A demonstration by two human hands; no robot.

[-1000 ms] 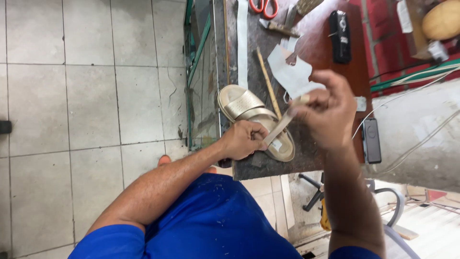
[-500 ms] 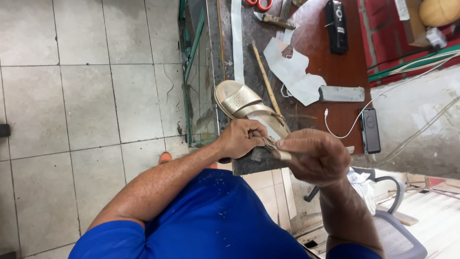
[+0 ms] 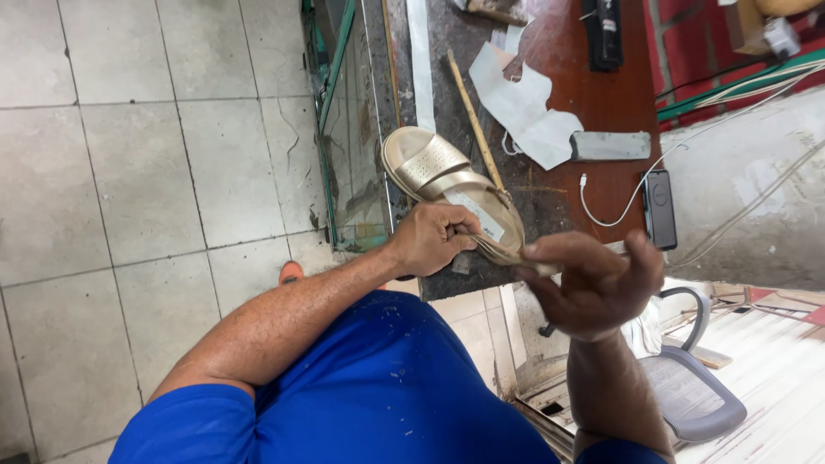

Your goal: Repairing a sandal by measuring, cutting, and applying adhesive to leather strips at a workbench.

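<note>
A gold sandal (image 3: pixel 430 167) with a wide perforated strap lies on the dark worktop (image 3: pixel 447 77), its heel toward me. My left hand (image 3: pixel 432 236) grips the heel end, fingers curled over a back strap and the white label on the insole. My right hand (image 3: pixel 593 279) is just to the right of the heel, and its fingertips pinch the end of a thin gold strap (image 3: pixel 507 252) that runs out from the sandal. Whether it holds any tool is hidden by the fingers.
Past the sandal lie a long wooden stick (image 3: pixel 471 116), white paper pieces (image 3: pixel 524 103) and a grey sharpening block (image 3: pixel 612 146). A black phone (image 3: pixel 660 206) on a white cable sits at the right edge. An office chair (image 3: pixel 687 387) stands below right; tiled floor (image 3: pixel 146 172) lies left.
My right hand has come down from above the sandal to its heel end and now pinches the strap. The left hand has kept its grip on the heel.
</note>
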